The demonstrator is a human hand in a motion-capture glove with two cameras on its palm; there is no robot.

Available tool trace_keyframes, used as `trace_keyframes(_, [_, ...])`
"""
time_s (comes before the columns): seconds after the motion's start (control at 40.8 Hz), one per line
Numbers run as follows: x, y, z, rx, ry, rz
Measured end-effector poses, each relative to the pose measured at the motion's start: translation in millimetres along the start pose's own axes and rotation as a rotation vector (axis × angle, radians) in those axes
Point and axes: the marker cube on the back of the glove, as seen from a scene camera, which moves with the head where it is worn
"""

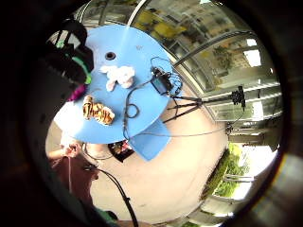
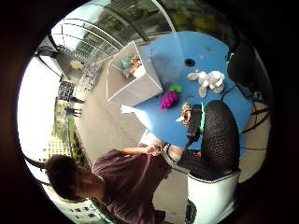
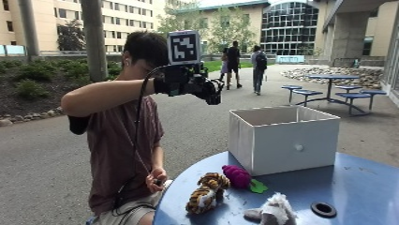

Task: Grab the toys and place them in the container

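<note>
While the hands (image 3: 209, 90) hover, toys (image 3: 215, 187) edge the table (image 3: 361, 187).

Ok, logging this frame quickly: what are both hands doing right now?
Right hand: raised high above the table, holding no toy; finger pose cannot be told.
Left hand: bare, low at the table edge, pinching something small.

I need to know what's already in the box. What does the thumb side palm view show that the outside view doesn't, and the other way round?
Only the thumb side palm view looks into the white box: toys already lie inside. Only the outside view shows the gloved right hand raised well above the table, away from every toy, and the box's front wall. Both show the blue table, the purple toy beside the box, the striped toy and the white toy, all still on the table.
</note>
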Motion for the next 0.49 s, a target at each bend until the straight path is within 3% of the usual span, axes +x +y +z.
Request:
trace_keyframes(0.27, [-10,-21,-5,-0.076,-0.017,-0.161])
trace_keyframes(0.49, [9,-59,-1,-0.128,0.007,0.025])
